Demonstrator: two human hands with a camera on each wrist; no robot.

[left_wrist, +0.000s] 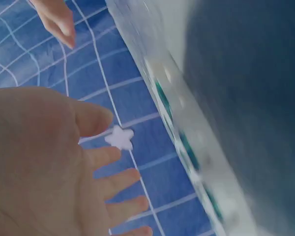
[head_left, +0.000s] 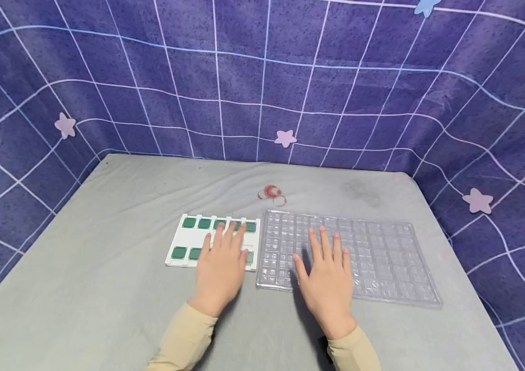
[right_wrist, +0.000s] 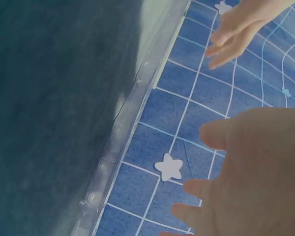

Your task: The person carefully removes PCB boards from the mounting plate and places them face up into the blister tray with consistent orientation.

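Head view: white tray (head_left: 190, 237) lies flat on the grey cloth (head_left: 81, 288), left of centre. Green squares (head_left: 189, 222) sit in two rows, along its far and near edges, with a plain white band between; pale dots show on the rightmost ones. White tabs separate the far squares. Some squares are hidden by the left hand (head_left: 222, 270), whose fingers are extended, slightly spread, holding nothing. Clear tray (head_left: 383, 263) lies just right of the white one, set slightly askew; contact at the near corner cannot be told. It is glossy, divided into many small cells, grey cloth visible through it. Right hand (head_left: 327, 278) is over its left half, fingers extended and parted, nothing gripped.

Left wrist view: white tray edge-on and blurred, green patches along it. Left palm and fingers stand apart from it, grasp empty.

Right wrist view: clear tray edge-on, a translucent strip with bright glints. Right-hand fingers straight, separated, clear of the strip; grasp empty. Pale star (right_wrist: 168, 167) on the blue gridded backdrop (right_wrist: 152, 123).
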